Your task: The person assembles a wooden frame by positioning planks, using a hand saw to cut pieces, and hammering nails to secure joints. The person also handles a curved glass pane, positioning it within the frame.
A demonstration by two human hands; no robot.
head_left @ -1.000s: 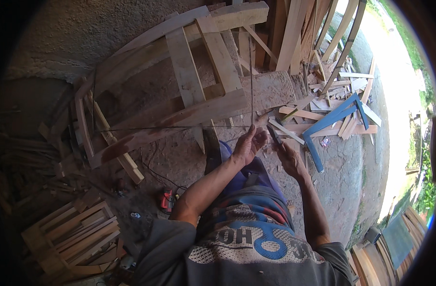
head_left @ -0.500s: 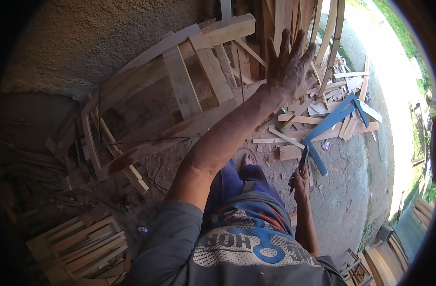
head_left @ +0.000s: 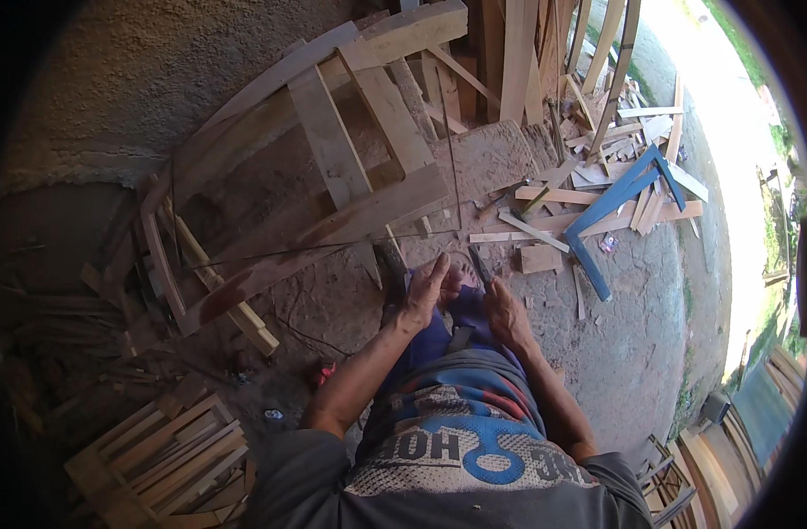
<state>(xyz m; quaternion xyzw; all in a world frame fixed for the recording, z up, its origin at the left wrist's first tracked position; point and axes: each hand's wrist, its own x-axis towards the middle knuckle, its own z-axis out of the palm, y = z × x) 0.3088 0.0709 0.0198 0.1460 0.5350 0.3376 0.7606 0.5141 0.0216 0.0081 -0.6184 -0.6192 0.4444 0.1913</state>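
Observation:
My left hand is in front of my lap, its thumb raised and its fingers loosely bent. Nothing shows in it. Close by on its right, my right hand grips a dark, narrow hand tool whose tip points up and away from me; its exact kind is unclear. Beyond my left hand lies a large wooden frame with broad slats across it. A thin dark cord or wire runs along its near side and bends upward near the right end. Neither hand touches the frame.
A blue angled frame piece lies over scattered wood strips at the right. A short wood block is on the ground nearby. Long boards lean at the back. Slatted wooden panels lie at lower left. A rough wall stands upper left.
My left hand has come back from the far boards to in front of my lap. My right hand, with the dark tool, has moved left toward it.

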